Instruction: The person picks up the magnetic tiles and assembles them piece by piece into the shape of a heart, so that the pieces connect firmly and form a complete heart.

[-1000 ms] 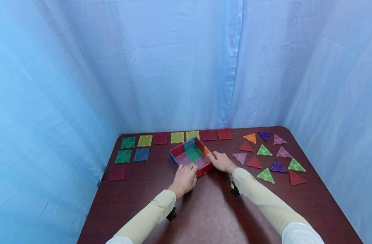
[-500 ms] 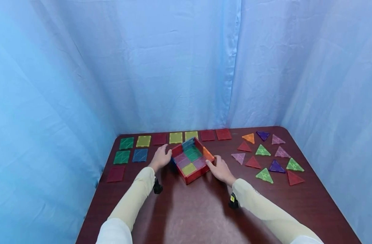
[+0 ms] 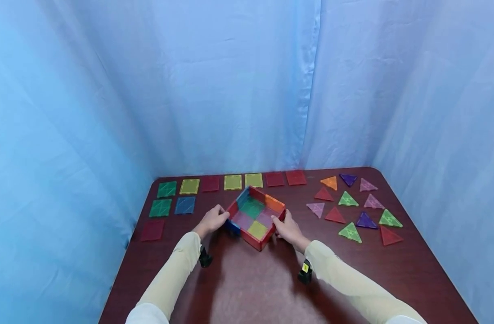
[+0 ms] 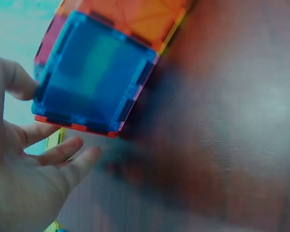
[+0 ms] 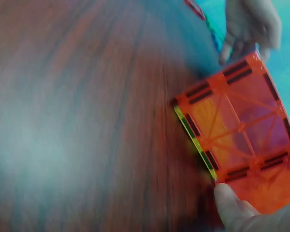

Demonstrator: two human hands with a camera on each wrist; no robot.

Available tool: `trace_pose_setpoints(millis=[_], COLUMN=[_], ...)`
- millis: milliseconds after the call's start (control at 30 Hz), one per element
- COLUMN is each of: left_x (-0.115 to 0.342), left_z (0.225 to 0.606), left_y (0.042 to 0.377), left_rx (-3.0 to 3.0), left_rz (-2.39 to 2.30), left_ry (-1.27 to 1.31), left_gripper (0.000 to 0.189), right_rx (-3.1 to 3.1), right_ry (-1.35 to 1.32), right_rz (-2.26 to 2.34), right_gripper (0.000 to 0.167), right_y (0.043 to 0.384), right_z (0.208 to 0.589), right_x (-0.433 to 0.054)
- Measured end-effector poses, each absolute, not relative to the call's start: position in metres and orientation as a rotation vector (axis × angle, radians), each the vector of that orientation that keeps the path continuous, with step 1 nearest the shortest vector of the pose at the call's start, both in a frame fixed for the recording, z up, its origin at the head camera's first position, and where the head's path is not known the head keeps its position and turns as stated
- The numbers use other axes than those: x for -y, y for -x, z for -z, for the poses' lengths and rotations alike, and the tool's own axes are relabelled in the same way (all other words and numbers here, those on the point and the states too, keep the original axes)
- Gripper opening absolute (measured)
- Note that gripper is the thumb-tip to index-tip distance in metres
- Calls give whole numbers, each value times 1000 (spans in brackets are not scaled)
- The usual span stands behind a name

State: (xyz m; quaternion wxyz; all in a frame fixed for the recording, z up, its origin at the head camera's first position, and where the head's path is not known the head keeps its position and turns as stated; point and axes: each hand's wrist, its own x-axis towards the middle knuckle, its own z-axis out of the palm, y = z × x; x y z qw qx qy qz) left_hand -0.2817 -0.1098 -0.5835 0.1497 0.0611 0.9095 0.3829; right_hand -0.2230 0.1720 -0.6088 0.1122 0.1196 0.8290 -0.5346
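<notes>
Care pays: left hand (image 3: 212, 220) and right hand (image 3: 289, 231) pinch opposite sides of an open-topped box of multicoloured translucent plastic squares (image 3: 255, 220) over the red-brown table (image 3: 251, 288); moving it level should spare its seams.

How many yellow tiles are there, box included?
4: one yellow tile in the box; three in the back row on the table: second tile, fourth tile and fifth tile from the left. Some may be hidden.
</notes>
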Motion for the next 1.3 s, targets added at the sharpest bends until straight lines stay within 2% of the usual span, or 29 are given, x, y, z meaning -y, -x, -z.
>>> trace_pose_setpoints(millis=[100,300,567,767,867,1033,1133,1300], left_x=[107,87,61,64,72,102,135,207], left_z=[583,577,583,583,581,583,586,587], left_y=[271,248,216,212,215,225,234,252], left_rx=[-2569,-2478,-2386,-2496,-2526,-2713,-2897,-3045], left_rz=[-1122,-1176,-1343,-1245,-1180,-1071,-938,-664], left_ry=[-225,-285,-274,-273,-287,-251,-162,84], left_gripper=[32,57,52,59,58,45,40,46], right_rx=[-2496,-2556,-2591,-2574,-2574,-2543,-2506,-2483], right_ry=[-321,-332,-291,-264,-263,-264,-262,-258], right_rz=[1512,1580,1592,1611,1621,1614,1625,1616], right_gripper=[78,69,61,58,57,58,60,59], right_y=[228,230,228,221,222,222,221,220], right_z=[609,608,612,617,619,619,618,616], right_x=[-182,-187,-197,-199,-200,-203,-206,-211])
